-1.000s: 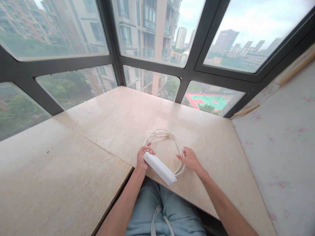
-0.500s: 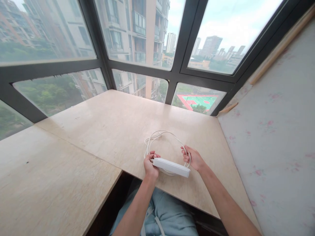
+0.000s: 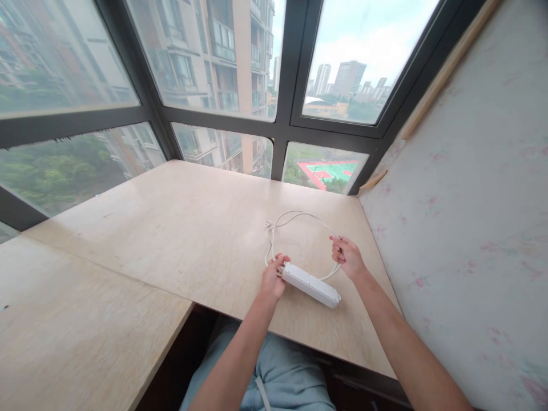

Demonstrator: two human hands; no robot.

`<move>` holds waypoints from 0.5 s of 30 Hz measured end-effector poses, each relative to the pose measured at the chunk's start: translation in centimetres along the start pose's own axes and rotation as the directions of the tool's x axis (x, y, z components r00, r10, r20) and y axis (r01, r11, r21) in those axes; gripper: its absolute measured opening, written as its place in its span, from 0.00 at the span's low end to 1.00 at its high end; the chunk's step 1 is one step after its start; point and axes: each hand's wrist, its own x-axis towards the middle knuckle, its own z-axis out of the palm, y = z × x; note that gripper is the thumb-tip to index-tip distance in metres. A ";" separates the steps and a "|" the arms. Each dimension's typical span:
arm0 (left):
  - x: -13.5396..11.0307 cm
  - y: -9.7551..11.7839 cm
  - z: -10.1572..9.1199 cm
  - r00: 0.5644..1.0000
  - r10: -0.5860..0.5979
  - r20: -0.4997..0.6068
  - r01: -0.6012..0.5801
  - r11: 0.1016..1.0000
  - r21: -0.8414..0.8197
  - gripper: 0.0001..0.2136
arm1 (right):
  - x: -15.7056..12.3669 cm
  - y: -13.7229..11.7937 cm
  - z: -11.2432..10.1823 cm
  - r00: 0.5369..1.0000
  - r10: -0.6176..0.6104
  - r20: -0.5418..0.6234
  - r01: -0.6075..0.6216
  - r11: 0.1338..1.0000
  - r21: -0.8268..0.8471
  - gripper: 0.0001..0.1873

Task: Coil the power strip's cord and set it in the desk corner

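A white power strip (image 3: 311, 285) is tilted over the table top, its near right end lower in view than its left end. My left hand (image 3: 274, 278) is closed around the strip's left end, where the cord comes out. The white cord (image 3: 299, 212) runs in a wide loop behind the strip. On the right, my right hand (image 3: 347, 256) is closed on the cord at the loop's right side. The plug (image 3: 268, 225) lies at the loop's far left. Which side of the strip carries the sockets cannot be seen.
The beige stone-look table top (image 3: 171, 228) has a seam and an inner corner cut-out at the front left. Dark-framed windows (image 3: 282, 123) stand behind it. A flowered wall (image 3: 462, 240) borders the right side. My legs (image 3: 274, 371) are under the front edge.
The power strip has rolled over in my left hand and slants more. My right hand has drawn the cord up and outward, and the loop is thinner. The view has shifted right.
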 end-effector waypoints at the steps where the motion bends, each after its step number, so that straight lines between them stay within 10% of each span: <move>1: 0.3 -0.6 0.4 1.000 -0.010 -0.005 0.010 1.000 -0.007 0.08 | 0.2 -0.2 -0.6 1.000 0.002 -0.006 -0.003 1.000 -0.013 0.22; 8: 3.1 -4.7 4.0 0.998 -0.055 0.014 0.056 0.998 -0.030 0.05 | 2.4 -1.3 -5.7 0.984 -0.025 -0.174 0.002 0.991 -0.131 0.20; 15: 6.6 -8.4 8.7 0.991 -0.135 0.002 0.134 0.989 0.058 0.15 | 4.7 -2.0 -9.9 0.864 -0.184 -0.470 -0.008 0.926 -0.378 0.11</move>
